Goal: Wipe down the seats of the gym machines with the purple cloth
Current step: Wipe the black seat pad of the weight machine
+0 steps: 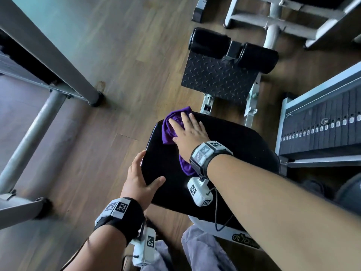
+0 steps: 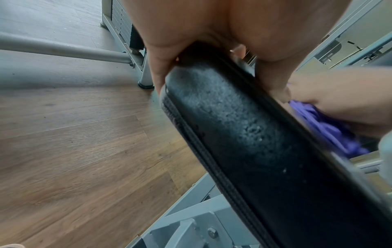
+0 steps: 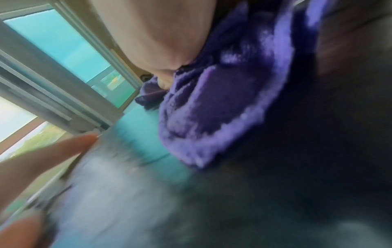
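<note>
A black padded seat (image 1: pixel 234 153) fills the middle of the head view. The purple cloth (image 1: pixel 170 132) lies bunched on its far left corner, a fold trailing back under my wrist. My right hand (image 1: pixel 187 132) lies flat on the cloth with straight, spread fingers and presses it onto the pad. My left hand (image 1: pixel 142 173) grips the seat's near left edge, thumb on top and fingers down the side. The left wrist view shows that grip (image 2: pixel 212 47) on the seat's (image 2: pixel 244 134) rim, with the cloth (image 2: pixel 331 130) beyond. The right wrist view is blurred, with cloth (image 3: pixel 222 109) under the palm.
Beyond the seat stand a diamond-plate footrest (image 1: pixel 218 79) and two black roller pads (image 1: pixel 211 42). A weight stack (image 1: pixel 322 130) stands to the right. Grey frame tubes (image 1: pixel 48 55) of another machine cross the wooden floor (image 1: pixel 117 75) on the left. A white frame (image 1: pixel 273 20) stands further back.
</note>
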Demonstrator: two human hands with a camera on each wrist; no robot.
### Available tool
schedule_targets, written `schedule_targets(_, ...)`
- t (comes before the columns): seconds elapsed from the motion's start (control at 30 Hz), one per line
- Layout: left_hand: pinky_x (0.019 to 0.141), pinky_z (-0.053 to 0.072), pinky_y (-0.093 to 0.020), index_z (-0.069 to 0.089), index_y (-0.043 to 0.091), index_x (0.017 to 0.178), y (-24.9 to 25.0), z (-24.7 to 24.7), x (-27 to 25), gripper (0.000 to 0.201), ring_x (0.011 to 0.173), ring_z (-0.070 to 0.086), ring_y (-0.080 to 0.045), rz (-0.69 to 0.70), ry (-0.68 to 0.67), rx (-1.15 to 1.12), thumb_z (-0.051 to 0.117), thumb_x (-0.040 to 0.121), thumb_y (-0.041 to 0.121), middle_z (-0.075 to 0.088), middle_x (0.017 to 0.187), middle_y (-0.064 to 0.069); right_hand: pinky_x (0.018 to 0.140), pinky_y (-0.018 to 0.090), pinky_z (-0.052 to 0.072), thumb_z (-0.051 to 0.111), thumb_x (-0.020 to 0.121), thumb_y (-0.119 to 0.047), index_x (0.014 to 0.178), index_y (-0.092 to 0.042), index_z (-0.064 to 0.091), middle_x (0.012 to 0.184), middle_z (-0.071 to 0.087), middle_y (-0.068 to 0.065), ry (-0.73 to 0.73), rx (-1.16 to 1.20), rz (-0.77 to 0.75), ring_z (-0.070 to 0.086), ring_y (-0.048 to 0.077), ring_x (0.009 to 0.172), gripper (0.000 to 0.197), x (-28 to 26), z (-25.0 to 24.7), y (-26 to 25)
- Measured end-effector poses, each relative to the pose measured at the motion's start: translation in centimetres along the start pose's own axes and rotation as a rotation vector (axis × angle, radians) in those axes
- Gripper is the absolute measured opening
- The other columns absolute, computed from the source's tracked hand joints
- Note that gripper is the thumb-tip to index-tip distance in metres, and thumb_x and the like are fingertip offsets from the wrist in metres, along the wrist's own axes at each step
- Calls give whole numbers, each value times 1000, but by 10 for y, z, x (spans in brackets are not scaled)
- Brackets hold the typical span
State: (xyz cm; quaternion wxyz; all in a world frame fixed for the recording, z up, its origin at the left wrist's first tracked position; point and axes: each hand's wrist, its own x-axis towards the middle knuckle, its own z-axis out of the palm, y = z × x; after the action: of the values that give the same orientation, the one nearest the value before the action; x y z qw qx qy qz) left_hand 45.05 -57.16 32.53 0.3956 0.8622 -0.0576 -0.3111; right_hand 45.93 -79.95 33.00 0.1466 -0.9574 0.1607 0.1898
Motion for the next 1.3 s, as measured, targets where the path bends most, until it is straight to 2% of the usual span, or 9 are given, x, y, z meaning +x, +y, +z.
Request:
schedule_targets(0.17, 92, 54, -49, 24, 61, 138, -2, 0, 1, 91, 108, 63, -22, -2, -5, -11, 83, 73, 38, 53, 136, 3, 123, 50, 10, 36, 104, -36, 155, -37, 9, 167, -3, 6, 34, 42, 348, -2, 31, 154, 57, -58, -5, 119)
schedule_targets(0.3, 90, 54, -42, 25, 56, 140, -1, 0, 0, 91, 105, 64, -19, 3, 3, -19, 83, 76, 30, 59, 131, 5, 122, 51, 14, 36, 104, -38, 156, -34, 13, 166, 8, 10, 36, 61, 508, 11, 34, 151, 57, -101, -3, 176)
schedule_targets(0.5, 88, 50, -35, 27, 54, 141, 1, 1, 0, 91, 104, 64, -19, -8, 19, -30, 84, 77, 24, 62, 124, 7, 123, 51, 9, 37, 103, -40, 158, -32, 10, 166, -1, 16, 43, -17, 484, 6, 41, 151, 61, -135, 18, 153)
schedule_targets(0.63, 89, 48, -34, 28, 49, 142, 3, 2, -2, 89, 104, 62, -18, 1, 34, -22, 84, 77, 23, 59, 126, 9, 118, 58, 19, 51, 96, -40, 157, -26, 23, 163, 10, 24, 42, -59, 423, 14, 48, 148, 69, -170, 38, 132)
schedule_targets(0.83, 90, 49, -35, 29, 51, 141, 5, 2, -3, 88, 106, 62, -19, -3, 40, -26, 84, 77, 23, 59, 128, 8, 122, 53, 13, 39, 102, -44, 158, -31, 7, 165, -6, 18, -13, -89, 389, 1, 42, 151, 66, -115, 13, 160)
schedule_targets(0.93, 87, 48, -33, 30, 50, 141, 7, 2, -4, 87, 103, 63, -19, -8, 39, -31, 83, 78, 23, 61, 123, 8, 121, 51, 17, 34, 103, -43, 158, -32, 7, 165, -2, 17, -12, -56, 423, 9, 40, 151, 62, -78, -2, 170)
schedule_targets(1.03, 80, 45, -25, 30, 45, 144, 9, 3, -5, 86, 98, 62, -15, -2, 41, -29, 82, 79, 20, 62, 118, 7, 121, 51, 17, 34, 103, -42, 158, -32, 8, 165, 0, 17, -9, -42, 433, 13, 40, 150, 61, -72, -6, 169)
schedule_targets(1.17, 82, 44, -28, 30, 47, 142, 16, 3, -9, 84, 101, 60, -17, -3, 52, -18, 81, 81, 21, 60, 119, 7, 123, 54, 12, 34, 103, -42, 157, -35, 10, 166, -4, 14, 9, 4, 367, 4, 40, 152, 60, -146, 16, 156)
schedule_targets(1.3, 76, 43, -19, 24, 55, 133, 19, 3, -9, 82, 101, 58, -17, -4, 25, -21, 79, 83, 19, 58, 122, 5, 120, 56, 23, 26, 98, -52, 156, -38, 9, 166, 2, 13, -36, 15, 295, 11, 38, 152, 61, -236, 49, 139)
